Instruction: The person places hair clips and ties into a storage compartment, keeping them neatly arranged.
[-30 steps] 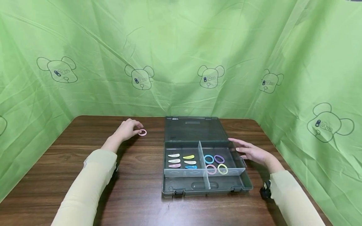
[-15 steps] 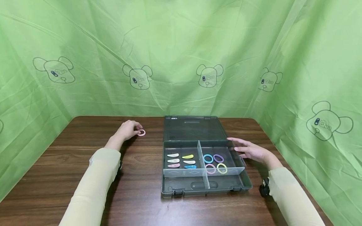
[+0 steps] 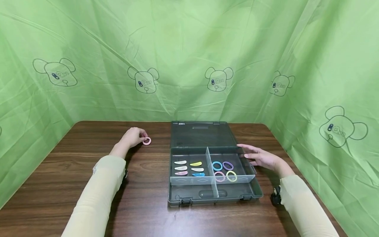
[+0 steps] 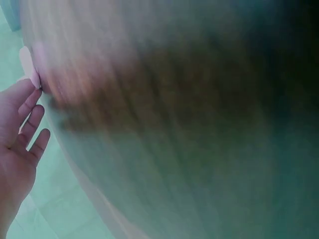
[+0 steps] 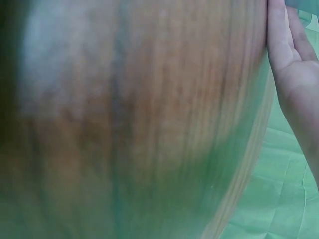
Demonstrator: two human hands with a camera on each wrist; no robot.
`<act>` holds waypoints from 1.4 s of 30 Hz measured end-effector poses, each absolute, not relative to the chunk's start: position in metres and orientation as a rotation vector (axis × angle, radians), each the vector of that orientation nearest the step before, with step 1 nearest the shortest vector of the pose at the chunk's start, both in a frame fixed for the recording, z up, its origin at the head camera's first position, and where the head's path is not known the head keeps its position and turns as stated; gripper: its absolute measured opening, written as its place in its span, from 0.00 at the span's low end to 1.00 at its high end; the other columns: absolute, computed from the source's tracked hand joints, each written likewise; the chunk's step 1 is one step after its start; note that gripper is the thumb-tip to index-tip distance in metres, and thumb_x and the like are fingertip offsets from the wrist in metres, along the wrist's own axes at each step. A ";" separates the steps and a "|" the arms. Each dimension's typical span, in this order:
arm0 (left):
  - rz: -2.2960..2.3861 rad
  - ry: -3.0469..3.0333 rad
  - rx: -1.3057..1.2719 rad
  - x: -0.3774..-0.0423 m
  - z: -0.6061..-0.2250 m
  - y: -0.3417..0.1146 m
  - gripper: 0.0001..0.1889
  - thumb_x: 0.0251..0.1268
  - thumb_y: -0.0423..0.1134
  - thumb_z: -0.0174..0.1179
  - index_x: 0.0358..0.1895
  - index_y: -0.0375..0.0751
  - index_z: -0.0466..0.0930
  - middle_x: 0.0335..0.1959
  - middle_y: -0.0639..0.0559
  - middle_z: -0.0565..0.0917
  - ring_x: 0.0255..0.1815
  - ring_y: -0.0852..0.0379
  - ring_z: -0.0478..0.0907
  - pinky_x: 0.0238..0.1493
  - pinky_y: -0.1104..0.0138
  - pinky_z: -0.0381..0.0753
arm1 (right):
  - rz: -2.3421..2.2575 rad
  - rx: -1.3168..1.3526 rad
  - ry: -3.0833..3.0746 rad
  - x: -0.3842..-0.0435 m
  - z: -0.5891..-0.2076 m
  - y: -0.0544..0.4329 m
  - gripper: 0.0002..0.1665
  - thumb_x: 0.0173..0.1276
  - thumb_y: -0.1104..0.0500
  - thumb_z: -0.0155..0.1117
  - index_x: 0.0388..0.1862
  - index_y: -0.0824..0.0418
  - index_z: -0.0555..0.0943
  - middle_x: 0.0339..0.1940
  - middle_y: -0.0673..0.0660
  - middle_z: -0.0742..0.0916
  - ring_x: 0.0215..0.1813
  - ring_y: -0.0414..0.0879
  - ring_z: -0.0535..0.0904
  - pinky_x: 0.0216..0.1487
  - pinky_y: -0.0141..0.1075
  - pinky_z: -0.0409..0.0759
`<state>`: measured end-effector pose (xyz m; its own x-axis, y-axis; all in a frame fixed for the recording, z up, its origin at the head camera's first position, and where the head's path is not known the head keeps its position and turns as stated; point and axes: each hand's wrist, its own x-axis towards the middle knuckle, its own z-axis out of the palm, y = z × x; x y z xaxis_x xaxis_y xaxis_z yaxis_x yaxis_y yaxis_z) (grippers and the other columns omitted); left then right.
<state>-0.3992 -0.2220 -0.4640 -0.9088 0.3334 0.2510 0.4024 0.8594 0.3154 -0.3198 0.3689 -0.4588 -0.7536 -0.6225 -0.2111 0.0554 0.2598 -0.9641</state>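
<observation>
At the far left of the table, my left hand [image 3: 132, 137] pinches a pink hair tie [image 3: 149, 142] between thumb and fingertips. The left wrist view has the same hair tie [image 4: 27, 64] standing on edge at the thumb tip. My right hand [image 3: 263, 158] rests its extended fingers against the right side of a grey see-through plastic case [image 3: 189, 199], whose lid [image 3: 201, 136] lies folded back. Several snap hair clips [image 3: 181, 168] fill the left compartment in two columns. In the right one lie blue [image 3: 217, 166], purple [image 3: 228, 166], pink [image 3: 219, 176] and yellow hair ties [image 3: 231, 176].
Clear dividers [image 3: 189, 180] split the case into compartments, with two narrow ones along the front. The brown wood-grain table [image 3: 142, 204] is enclosed by a green curtain [image 3: 183, 49] at the back and sides. Black straps show at both wrists.
The left hand keeps its pinch on the pink hair tie, which has shifted slightly nearer the front. My right hand stays at the case's side. The head view has drifted a little.
</observation>
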 end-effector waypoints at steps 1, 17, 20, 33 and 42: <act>-0.549 -2.849 -0.557 -0.399 -0.464 -0.222 0.02 0.54 0.38 0.66 0.29 0.45 0.84 0.22 0.56 0.82 0.28 0.56 0.76 0.36 0.58 0.72 | -1.537 -0.513 1.962 -0.320 -0.459 0.369 0.33 0.76 0.61 0.42 0.77 0.50 0.48 0.77 0.59 0.45 0.69 0.47 0.63 0.60 0.45 0.71; -0.566 -2.901 -0.465 -0.385 -0.449 -0.212 0.04 0.54 0.41 0.67 0.28 0.46 0.84 0.27 0.54 0.85 0.31 0.53 0.77 0.35 0.57 0.73 | -1.532 -0.453 1.985 -0.318 -0.460 0.365 0.33 0.76 0.60 0.43 0.76 0.47 0.49 0.77 0.57 0.48 0.71 0.52 0.60 0.64 0.50 0.66; -0.603 -2.892 -0.458 -0.381 -0.444 -0.206 0.03 0.54 0.40 0.67 0.29 0.46 0.84 0.27 0.55 0.85 0.31 0.54 0.77 0.35 0.58 0.73 | -1.546 -0.457 1.967 -0.317 -0.460 0.365 0.33 0.76 0.60 0.43 0.76 0.47 0.50 0.77 0.57 0.49 0.70 0.49 0.62 0.61 0.46 0.70; -0.675 -2.853 -0.392 -0.354 -0.409 -0.182 0.03 0.53 0.38 0.66 0.29 0.44 0.85 0.25 0.54 0.84 0.28 0.54 0.77 0.32 0.60 0.72 | -1.562 -0.452 1.962 -0.317 -0.461 0.366 0.33 0.76 0.60 0.44 0.76 0.48 0.49 0.77 0.59 0.50 0.69 0.48 0.64 0.61 0.45 0.71; -0.666 -2.796 -0.390 -0.333 -0.389 -0.161 0.03 0.52 0.39 0.66 0.28 0.44 0.85 0.24 0.54 0.85 0.28 0.54 0.79 0.32 0.59 0.73 | -1.565 -0.455 1.959 -0.316 -0.457 0.365 0.33 0.76 0.61 0.44 0.76 0.49 0.49 0.77 0.59 0.50 0.69 0.48 0.64 0.60 0.44 0.71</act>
